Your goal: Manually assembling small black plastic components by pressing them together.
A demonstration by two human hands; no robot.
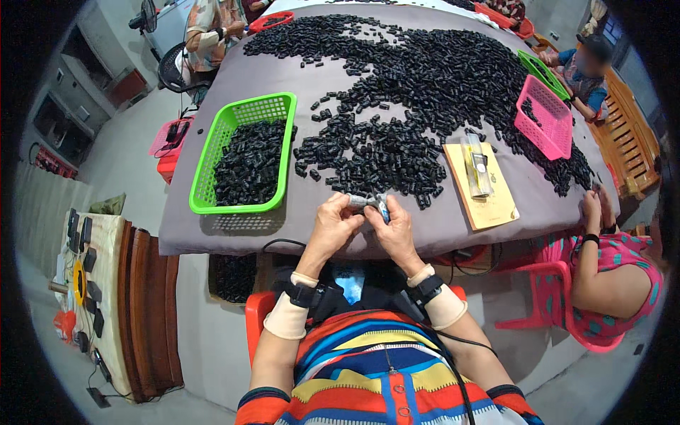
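Over the near edge of the table, my left hand [333, 223] and my right hand [397, 230] almost meet, fingers pinched. Between them is a small grey piece [360, 201], gripped from the left. Against my right fingers shows a small blue-and-white piece [384, 210]; its kind is too small to make out. Just beyond my fingertips lies a loose spread of short black cylindrical parts [375, 152]. A green plastic basket [291, 152], filled with similar black parts, stands to the left.
Right of my hands, a yellow notebook [496, 210] carries a clear plastic case [476, 166]. A pink basket [556, 142] and another green basket [528, 60] stand farther right. Several people sit around the grey-covered table [180, 234]. A black-filled box [234, 280] is below the edge.
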